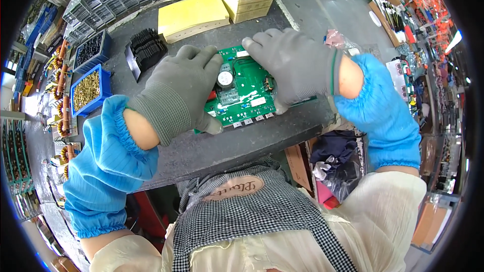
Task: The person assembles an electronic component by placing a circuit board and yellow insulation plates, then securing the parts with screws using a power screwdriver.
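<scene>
On a dark desk, a green circuit board is lying between two grey-gloved hands; the left hand and right hand are spreading wide, holding its opposite sides. A round white-topped component is already standing on it; whether any fitting is remaining, I cannot tell.

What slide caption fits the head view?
Left hand and right hand, both gloved, hold a circuit board at the bench.
</scene>
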`<state>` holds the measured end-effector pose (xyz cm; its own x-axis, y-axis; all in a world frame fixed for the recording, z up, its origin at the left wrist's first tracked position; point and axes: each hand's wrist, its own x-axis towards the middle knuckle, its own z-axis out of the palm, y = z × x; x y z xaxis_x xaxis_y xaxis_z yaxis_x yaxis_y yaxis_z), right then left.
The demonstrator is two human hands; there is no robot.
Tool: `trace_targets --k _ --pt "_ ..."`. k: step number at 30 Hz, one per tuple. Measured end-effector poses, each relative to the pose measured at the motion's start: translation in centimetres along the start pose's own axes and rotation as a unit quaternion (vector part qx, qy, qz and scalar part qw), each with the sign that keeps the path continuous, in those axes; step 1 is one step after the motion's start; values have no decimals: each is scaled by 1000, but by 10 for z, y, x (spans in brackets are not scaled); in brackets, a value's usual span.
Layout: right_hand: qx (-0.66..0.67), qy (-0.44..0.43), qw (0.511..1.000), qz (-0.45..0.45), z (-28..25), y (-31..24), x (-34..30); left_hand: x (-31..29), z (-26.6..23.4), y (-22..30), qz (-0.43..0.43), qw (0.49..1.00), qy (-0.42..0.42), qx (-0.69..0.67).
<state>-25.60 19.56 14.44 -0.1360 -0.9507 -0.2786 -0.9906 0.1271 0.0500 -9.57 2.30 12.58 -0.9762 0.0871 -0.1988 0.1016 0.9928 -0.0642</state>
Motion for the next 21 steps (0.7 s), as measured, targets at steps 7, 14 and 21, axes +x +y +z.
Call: trace_targets --k 7,14,21 --pt "-53 -62 997 -1 -8 -5 11 0 2 -3 14 1000 -7 -16" --pt "-30 -52 998 2 -4 -2 5 -9 20 -8 33 994 91 -53" --pt "-70 -88 994 10 -13 -9 8 -27 34 -12 -1 974 170 -150"
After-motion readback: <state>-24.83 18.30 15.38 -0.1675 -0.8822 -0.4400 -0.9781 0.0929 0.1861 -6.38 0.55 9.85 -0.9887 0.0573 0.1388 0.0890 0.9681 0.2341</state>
